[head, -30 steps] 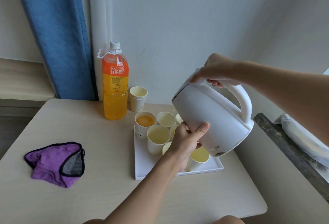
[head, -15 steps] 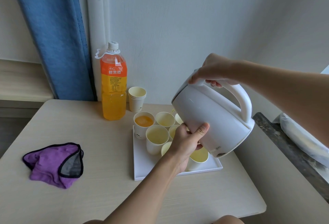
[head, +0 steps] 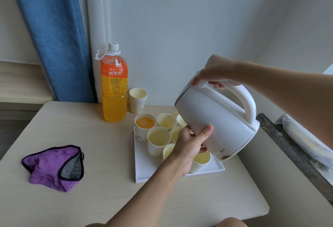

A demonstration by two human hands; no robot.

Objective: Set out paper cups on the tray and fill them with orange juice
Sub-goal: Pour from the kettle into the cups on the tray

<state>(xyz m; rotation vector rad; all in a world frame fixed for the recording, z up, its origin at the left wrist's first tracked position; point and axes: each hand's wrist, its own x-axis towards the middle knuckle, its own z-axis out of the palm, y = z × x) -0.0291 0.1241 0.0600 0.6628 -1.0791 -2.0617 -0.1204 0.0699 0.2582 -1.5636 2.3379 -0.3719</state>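
Observation:
A white tray (head: 149,173) on the pale table holds several paper cups. The back-left cup (head: 145,124) is full of orange juice. A white kettle (head: 218,118) is tilted over the tray, and a thin orange stream runs from its spout into the back-middle cup (head: 166,121). My right hand (head: 216,72) grips the top of the kettle's handle. My left hand (head: 191,141) holds the kettle's lower body from below. The front cups (head: 158,141) look empty; the kettle and my left hand hide part of the others.
A large orange juice bottle (head: 113,89) stands at the back of the table (head: 108,199), next to a short stack of spare cups (head: 138,100). A purple cloth (head: 54,168) lies at the left. A blue curtain (head: 52,33) hangs behind. A dark ledge (head: 288,151) runs along the right.
The kettle has tipped a little further and a stream of juice now shows at the spout over the back-middle cup. Both hands keep their hold.

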